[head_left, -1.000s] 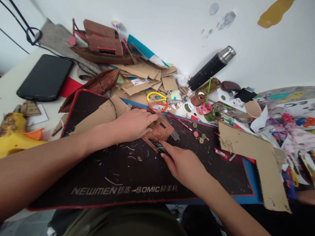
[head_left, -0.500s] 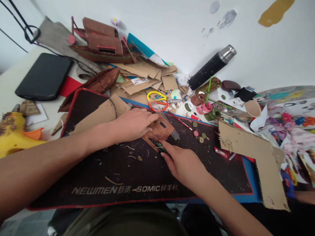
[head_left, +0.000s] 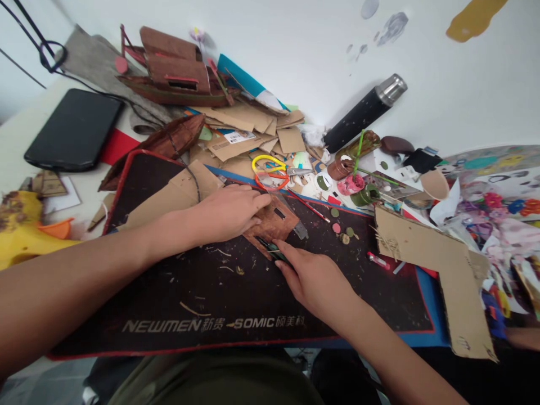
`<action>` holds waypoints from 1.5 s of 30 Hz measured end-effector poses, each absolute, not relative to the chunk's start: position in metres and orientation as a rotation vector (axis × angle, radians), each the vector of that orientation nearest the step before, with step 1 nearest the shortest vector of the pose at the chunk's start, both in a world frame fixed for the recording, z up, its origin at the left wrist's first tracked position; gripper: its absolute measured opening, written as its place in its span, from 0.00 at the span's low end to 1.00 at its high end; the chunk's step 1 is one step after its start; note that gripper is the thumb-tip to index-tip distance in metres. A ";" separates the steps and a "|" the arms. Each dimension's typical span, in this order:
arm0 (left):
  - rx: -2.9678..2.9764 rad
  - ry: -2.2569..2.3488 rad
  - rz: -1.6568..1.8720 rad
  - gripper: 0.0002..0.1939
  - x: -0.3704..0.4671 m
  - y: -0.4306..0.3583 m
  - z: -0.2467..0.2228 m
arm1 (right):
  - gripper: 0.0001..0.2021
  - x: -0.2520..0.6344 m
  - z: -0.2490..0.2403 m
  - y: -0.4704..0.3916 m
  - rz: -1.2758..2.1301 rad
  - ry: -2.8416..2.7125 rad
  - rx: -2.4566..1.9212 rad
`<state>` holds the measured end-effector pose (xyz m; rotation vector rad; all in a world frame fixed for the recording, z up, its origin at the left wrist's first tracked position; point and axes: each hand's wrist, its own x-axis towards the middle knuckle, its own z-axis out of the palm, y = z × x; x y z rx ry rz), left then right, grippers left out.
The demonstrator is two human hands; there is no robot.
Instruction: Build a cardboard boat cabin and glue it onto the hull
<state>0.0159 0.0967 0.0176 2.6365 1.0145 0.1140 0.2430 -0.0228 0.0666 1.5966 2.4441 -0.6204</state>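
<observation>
Two hands (head_left: 228, 211) (head_left: 316, 270), one panel (head_left: 276, 222) and one tool (head_left: 277, 252) are over one mat (head_left: 244, 295). Far left: two boats (head_left: 179, 73) (head_left: 185, 135). Farther right: one pair of scissors (head_left: 289, 171), three paint pots (head_left: 336, 169) (head_left: 348, 186) (head_left: 363, 197), one flask (head_left: 358, 119).

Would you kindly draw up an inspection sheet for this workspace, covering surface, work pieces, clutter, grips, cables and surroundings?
Surface: dark mat with red edging on a pale table; small scraps scattered over the mat.
Work pieces: brown piece with a small slot; dark green tool at its near side.
Clutter: scissors, red pencil, paint pots, cardboard scraps, model boat.
Grips: left grip rests on the brown piece; right grip holds the tool.
Cables: black cords, looped at upper left.
Surroundings: white wall with paint-like patches; black flask beside it.
</observation>
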 end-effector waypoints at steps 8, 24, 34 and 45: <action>2.620 1.011 0.119 0.19 0.015 0.098 0.015 | 0.24 0.244 0.066 -0.024 -0.628 2.447 1.592; 2.674 0.995 0.133 0.17 0.015 0.096 0.016 | 0.23 0.232 0.078 -0.017 -0.497 2.334 1.491; 2.654 1.002 0.133 0.15 0.015 0.096 0.016 | 0.20 0.218 0.093 -0.009 -0.355 2.224 1.378; 2.614 0.985 0.208 0.14 0.014 0.096 0.014 | 0.21 0.208 0.104 -0.004 -0.329 2.128 1.293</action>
